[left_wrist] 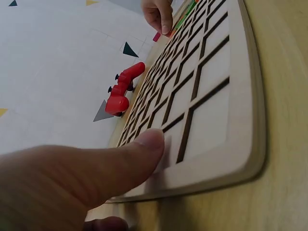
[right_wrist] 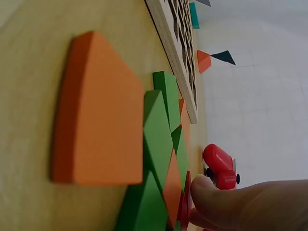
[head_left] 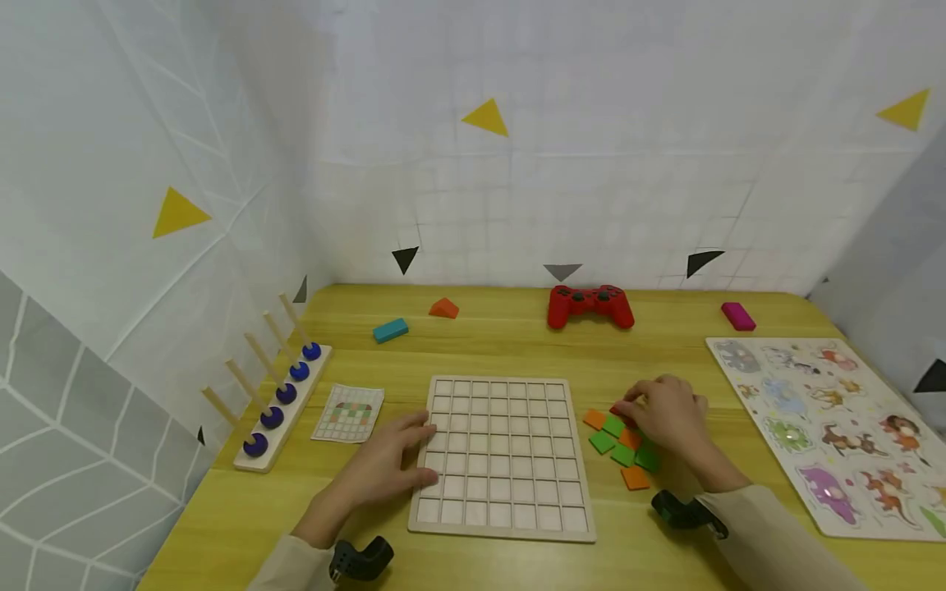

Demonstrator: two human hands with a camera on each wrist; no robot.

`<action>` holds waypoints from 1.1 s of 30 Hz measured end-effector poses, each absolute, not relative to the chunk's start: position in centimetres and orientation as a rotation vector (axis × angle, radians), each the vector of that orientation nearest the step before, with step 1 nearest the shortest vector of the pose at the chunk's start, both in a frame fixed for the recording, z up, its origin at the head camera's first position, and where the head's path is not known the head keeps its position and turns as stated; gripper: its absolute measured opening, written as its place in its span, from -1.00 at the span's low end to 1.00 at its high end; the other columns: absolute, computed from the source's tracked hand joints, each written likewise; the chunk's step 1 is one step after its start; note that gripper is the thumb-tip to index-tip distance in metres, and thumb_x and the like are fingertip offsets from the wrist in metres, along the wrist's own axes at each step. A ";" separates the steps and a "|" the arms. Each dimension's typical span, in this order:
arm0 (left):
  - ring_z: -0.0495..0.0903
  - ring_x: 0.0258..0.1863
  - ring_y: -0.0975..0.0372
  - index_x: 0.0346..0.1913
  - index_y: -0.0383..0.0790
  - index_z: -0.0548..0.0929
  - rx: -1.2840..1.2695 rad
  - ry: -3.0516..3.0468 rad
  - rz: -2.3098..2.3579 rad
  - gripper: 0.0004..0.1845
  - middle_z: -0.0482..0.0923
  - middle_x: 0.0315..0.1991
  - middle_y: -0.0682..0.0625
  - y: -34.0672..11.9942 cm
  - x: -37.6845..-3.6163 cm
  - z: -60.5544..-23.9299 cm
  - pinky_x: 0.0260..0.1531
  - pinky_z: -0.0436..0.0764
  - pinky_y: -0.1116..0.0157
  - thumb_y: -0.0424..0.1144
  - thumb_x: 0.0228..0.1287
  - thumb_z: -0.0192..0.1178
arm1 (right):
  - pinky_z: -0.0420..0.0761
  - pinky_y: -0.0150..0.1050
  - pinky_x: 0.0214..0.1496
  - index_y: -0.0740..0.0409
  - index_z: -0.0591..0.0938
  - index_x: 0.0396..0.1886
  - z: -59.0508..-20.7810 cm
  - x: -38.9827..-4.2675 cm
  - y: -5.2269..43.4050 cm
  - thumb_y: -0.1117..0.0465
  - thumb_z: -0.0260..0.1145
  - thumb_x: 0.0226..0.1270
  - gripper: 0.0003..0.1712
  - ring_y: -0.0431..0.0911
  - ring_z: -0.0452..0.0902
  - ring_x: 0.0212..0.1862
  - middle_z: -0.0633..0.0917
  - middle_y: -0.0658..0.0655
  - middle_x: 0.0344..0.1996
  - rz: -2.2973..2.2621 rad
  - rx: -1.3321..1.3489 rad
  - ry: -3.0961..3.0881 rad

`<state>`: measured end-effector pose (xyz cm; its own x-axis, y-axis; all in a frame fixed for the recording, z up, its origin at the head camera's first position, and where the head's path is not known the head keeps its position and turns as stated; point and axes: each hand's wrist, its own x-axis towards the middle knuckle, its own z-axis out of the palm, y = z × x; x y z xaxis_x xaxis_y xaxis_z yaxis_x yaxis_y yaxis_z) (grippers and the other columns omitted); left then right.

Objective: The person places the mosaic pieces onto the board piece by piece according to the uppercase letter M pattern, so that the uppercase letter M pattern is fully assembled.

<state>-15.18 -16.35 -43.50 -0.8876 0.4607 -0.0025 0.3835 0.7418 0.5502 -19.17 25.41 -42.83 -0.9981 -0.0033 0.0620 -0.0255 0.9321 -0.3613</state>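
Observation:
A wooden grid board lies on the table with bare square cells. My left hand rests at its left edge; in the left wrist view the thumb lies over the rim. To the right of the board, my right hand is above a cluster of green tiles and orange tiles. Its thumb and a finger pinch a red tile, mostly hidden by the hand in the head view. A large orange tile is close to the right wrist camera.
A pattern card and a peg stand with blue beads are at left. Behind the board are a blue block, an orange wedge and a red game controller. An animal puzzle and magenta block lie right.

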 end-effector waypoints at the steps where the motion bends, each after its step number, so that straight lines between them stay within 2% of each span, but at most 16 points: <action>1: 0.28 0.44 -0.15 0.34 -0.22 0.50 0.682 2.798 0.831 -0.29 0.29 0.47 -0.19 -16.4 -15.2 -43.5 0.35 0.32 -0.19 0.02 0.17 0.39 | 0.28 0.21 -0.15 0.07 0.77 -0.22 -42.8 -19.3 25.3 -0.05 0.37 0.29 -0.70 0.36 0.37 0.04 0.60 0.40 -0.07 0.570 0.022 -3.032; 6: 0.28 0.44 -0.16 0.35 -0.21 0.49 0.700 2.786 0.813 -0.29 0.27 0.48 -0.19 -16.7 -15.2 -43.5 0.36 0.31 -0.19 0.02 0.18 0.38 | 0.26 0.17 -0.18 0.00 0.77 -0.25 -42.4 -20.1 25.0 -0.03 0.38 0.28 -0.76 0.29 0.42 -0.08 0.64 0.23 -0.26 0.552 0.054 -3.054; 11: 0.25 0.46 -0.17 0.36 -0.21 0.47 0.720 2.761 0.808 -0.25 0.24 0.49 -0.21 -17.2 -15.2 -43.3 0.36 0.30 -0.21 0.06 0.16 0.39 | 0.29 0.24 -0.17 -0.02 0.79 -0.24 -42.2 -21.0 24.8 0.06 0.37 0.31 -0.84 0.20 0.49 -0.21 0.69 0.10 -0.42 0.541 0.152 -3.054; 15: 0.19 0.48 -0.19 0.41 -0.22 0.41 0.745 2.706 0.804 -0.17 0.16 0.53 -0.21 -17.6 -15.0 -43.1 0.36 0.27 -0.23 0.12 0.14 0.38 | 0.28 0.17 -0.22 0.00 0.80 -0.20 -42.2 -21.6 25.0 0.20 0.34 0.32 -0.85 0.12 0.54 -0.27 0.77 0.10 -0.40 0.555 0.224 -3.063; 19: 0.12 0.51 -0.20 0.45 -0.20 0.34 0.772 2.643 0.805 -0.07 0.07 0.56 -0.20 -17.6 -15.0 -43.0 0.38 0.23 -0.26 0.19 0.10 0.38 | 0.25 0.07 -0.23 -0.02 0.81 -0.18 -42.4 -21.9 25.2 0.30 0.29 0.31 -0.77 0.06 0.57 -0.30 0.81 0.12 -0.31 0.573 0.245 -3.056; 24: 0.10 0.52 -0.18 0.48 -0.16 0.30 0.777 2.625 0.778 -0.02 0.03 0.57 -0.19 -17.6 -14.9 -43.0 0.38 0.22 -0.26 0.22 0.05 0.40 | 0.30 0.11 -0.21 -0.02 0.81 -0.18 -42.6 -21.9 25.2 0.20 0.34 0.31 -0.83 -0.04 0.52 -0.34 0.76 0.07 -0.36 0.577 0.338 -3.037; 28: 0.10 0.52 -0.19 0.49 -0.15 0.27 0.777 2.633 0.787 0.01 0.02 0.58 -0.20 -17.5 -14.9 -43.0 0.37 0.23 -0.27 0.21 0.04 0.41 | 0.33 0.16 -0.24 -0.03 0.79 -0.21 -42.7 -22.0 25.3 0.14 0.41 0.26 -0.86 -0.04 0.51 -0.31 0.70 0.01 -0.43 0.562 0.398 -3.002; 33: 0.08 0.53 -0.17 0.51 -0.17 0.23 0.781 2.637 0.786 0.05 0.00 0.58 -0.18 -17.4 -15.0 -43.1 0.39 0.22 -0.25 0.23 0.02 0.42 | 0.42 0.20 -0.26 0.09 0.75 -0.11 -43.0 -22.1 25.8 0.10 0.43 0.22 -0.73 -0.02 0.54 -0.30 0.70 -0.02 -0.49 0.480 0.391 -3.006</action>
<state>-15.04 -17.36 -43.07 -0.8144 0.5699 -0.1090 0.4173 0.7058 0.5724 -22.09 25.75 -43.01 -0.9649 -0.2381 0.1105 -0.2606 0.9188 -0.2966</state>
